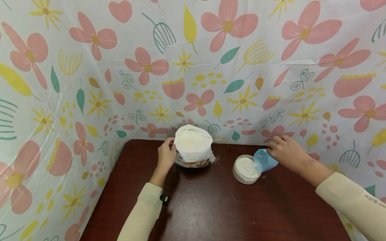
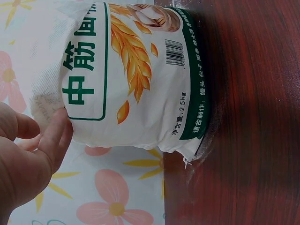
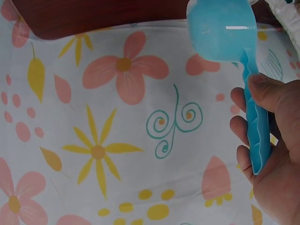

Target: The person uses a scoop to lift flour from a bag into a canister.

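Observation:
A white flour bag (image 1: 193,150) stands at the back of the table, its mouth folded open and flour showing inside. My left hand (image 1: 167,153) holds the bag's left edge near the rim; in the left wrist view, the fingers of this hand (image 2: 35,150) lie against the printed side. To the right, a round clear bowl (image 1: 246,180) contains white flour. My right hand (image 1: 284,150) grips the handle of a blue scoop (image 1: 269,162), tilted with its mouth at the bowl's right rim and flour at its lip. The right wrist view shows fingers wrapped around the scoop's handle (image 3: 257,126).
The dark reddish-brown table (image 1: 211,207) meets a flower-printed cloth (image 1: 199,73) at the back and left. Flour specks lie on the tabletop between bag and bowl and just right of the bowl.

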Motion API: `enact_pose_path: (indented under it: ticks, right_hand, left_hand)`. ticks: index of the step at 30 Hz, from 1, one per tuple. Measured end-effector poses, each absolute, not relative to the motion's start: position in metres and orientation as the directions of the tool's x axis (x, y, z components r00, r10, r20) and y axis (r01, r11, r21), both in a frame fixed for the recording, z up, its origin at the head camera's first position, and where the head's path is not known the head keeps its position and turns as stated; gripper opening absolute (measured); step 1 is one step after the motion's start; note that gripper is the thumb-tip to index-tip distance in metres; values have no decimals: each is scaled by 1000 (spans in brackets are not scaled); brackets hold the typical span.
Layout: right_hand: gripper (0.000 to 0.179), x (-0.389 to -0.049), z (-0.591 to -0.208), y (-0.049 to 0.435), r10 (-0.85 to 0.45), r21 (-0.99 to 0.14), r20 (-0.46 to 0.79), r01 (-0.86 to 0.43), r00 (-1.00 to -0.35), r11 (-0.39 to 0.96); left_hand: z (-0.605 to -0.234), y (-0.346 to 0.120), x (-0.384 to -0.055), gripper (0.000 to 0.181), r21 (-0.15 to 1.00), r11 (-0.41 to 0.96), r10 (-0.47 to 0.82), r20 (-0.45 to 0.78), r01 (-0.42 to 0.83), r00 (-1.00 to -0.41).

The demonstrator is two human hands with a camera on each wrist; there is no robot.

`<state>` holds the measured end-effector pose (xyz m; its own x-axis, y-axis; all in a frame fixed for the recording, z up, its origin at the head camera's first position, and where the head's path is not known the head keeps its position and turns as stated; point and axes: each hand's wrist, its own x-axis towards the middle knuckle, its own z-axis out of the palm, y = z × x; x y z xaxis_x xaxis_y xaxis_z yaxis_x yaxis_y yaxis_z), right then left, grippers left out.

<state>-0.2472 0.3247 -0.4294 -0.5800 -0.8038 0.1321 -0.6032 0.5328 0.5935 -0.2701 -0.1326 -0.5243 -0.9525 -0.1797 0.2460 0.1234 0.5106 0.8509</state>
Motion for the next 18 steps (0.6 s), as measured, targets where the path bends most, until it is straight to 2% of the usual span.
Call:
enact_pose_path:
  ticks: [7,13,18]
  right_hand:
    - [30,-244,-423,332,-777,537,210,-593,-594,599]
    - [35,-240,-420,344,-727,436,311,-588,-612,681]
    - [44,-236,-426,354,-704,361,403,-605,-585,710]
  left_hand:
    - [-524,-132,-270,25,859,495,-181,249,131,-951]
    - [-523,-132,-269,26,863,487,-179,247,132,-952]
    - [-523,-132,-268,26,866,483,-180,242,128,-953]
